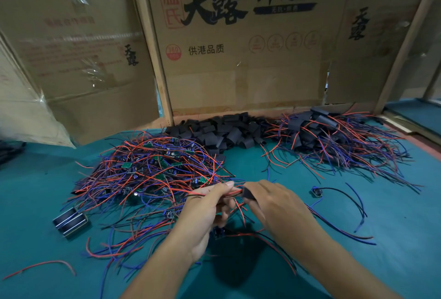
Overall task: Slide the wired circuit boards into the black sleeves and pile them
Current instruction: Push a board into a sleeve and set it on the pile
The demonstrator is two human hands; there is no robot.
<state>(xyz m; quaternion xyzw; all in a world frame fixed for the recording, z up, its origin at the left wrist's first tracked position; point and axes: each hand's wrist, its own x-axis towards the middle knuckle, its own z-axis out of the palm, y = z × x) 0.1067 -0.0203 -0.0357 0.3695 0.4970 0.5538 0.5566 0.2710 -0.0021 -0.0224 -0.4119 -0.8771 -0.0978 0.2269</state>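
Both hands work just in front of the board heap (152, 172), over the desk (393, 215). Left hand (205, 213) has fingers curled round a bunch of wires (229, 192), thumb + forefinger pinching near the ends; its board isn't clearly visible, prob. tucked under the palm. Right hand (274, 201) pinches a sleeve (248, 194) at the wire tips, mouth facing them. Step looks like threading wires thru the sleeve before pulling the board in. To do it well: keep the wires bunched tight & straight so none splay past the mouth, squeeze the sleeve edges so it gapes open, feed, then draw it along to the board. Empty sleeves (226, 129) lie behind the heap; done pile (334, 136) to the right of it; one loose board (317, 191) right of the hands.
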